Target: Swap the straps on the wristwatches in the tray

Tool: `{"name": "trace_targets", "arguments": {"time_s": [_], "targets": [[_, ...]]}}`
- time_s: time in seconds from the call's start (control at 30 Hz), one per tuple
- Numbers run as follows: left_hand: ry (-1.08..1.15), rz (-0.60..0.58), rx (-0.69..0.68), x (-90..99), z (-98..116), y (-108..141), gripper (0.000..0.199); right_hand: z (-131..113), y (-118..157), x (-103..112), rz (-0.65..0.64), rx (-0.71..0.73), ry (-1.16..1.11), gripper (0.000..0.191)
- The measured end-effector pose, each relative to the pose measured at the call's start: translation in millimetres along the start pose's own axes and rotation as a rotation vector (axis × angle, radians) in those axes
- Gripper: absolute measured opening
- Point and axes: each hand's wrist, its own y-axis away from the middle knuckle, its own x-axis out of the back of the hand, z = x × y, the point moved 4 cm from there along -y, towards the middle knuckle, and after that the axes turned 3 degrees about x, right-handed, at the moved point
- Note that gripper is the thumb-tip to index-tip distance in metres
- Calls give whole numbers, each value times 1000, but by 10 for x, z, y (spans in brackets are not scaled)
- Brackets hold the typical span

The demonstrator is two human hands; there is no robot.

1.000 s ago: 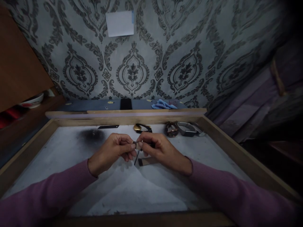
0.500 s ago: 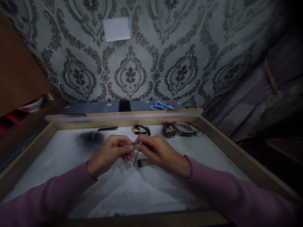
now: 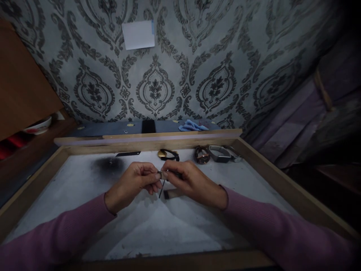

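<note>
We have a small grey-brown rectangular piece with a glinting edge (image 3: 161, 174) pinched above the white work surface (image 3: 158, 226), roughly mid-tray. Left hand (image 3: 134, 181) grips its left end between thumb and fingers; right hand (image 3: 184, 179) pinches the right end, fingers curled. At 6 o'clock from it we see a thin, straight black rod (image 3: 161, 189), slanting down; can't tell whether it's attached or held separately.

At 5 o'clock, a flat brownish strip with a dark end (image 3: 170, 194) lies partly under the right hand, far end hidden. Toward 12–1 o'clock, a round gold-cased watch with black strap (image 3: 168, 154). At 2 o'clock, a brown, rose-toned metal watch (image 3: 202, 154), then a silver-banded watch with dark rectangular case (image 3: 220, 154), and just beside that a slimmer silver watch (image 3: 234, 155), partly overlapped and blurry.

At 10–11 o'clock, a flat black blade-like strip (image 3: 128, 154); below it, a soft-edged black smudge (image 3: 108, 165). Raw wooden rim (image 3: 158, 144) frames the surface. Beyond it at 1 o'clock, a crumpled light-blue cloth (image 3: 192, 125). Fingers cover most of the piece; light is dim, so we can't read its exact shape or material.
</note>
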Motion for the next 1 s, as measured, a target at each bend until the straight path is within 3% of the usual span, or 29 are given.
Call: {"name": "trace_targets", "arguments": {"time_s": [0.47, 0.67, 0.77, 0.9, 1.0], "targets": [[120, -15, 58, 11, -8, -8, 29, 25, -19, 7, 43, -33, -115, 21], [89, -32, 72, 32, 26, -3, 28, 98, -32, -2, 34, -147, -346, 21], [-109, 17, 22, 147, 98, -17, 26, 137, -41, 4, 63, -226, -489, 21], [-765, 179, -216, 338, 258, -6, 14, 175, -48, 5, 72, -320, -576, 22], [-1044, 183, -299, 392, 269, 1, 11, 195, -50, 3, 73, -360, -621, 22]]}}
